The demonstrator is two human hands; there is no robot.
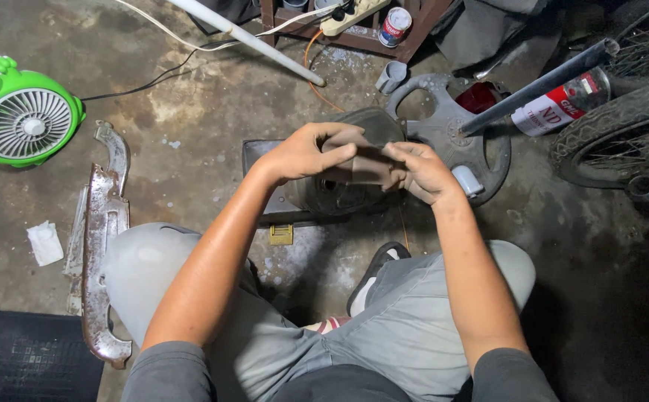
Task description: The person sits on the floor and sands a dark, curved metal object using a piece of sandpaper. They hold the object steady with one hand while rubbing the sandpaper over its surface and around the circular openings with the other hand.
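Two hands — left hand [306,152] and right hand [421,171] — pinch one brown sheet [361,165], hiding much of one dark round part [354,197] beneath.

A fan [23,119] lies left of the rusty cover [103,246]; wheel [622,141] at right.

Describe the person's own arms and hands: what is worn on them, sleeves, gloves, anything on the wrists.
Both hands, left hand and right hand, are bare, with no gloves. No watch, band or ring shows on either wrist or hand. The forearms are uncovered; short dark grey sleeves end just above the elbows on both arms.
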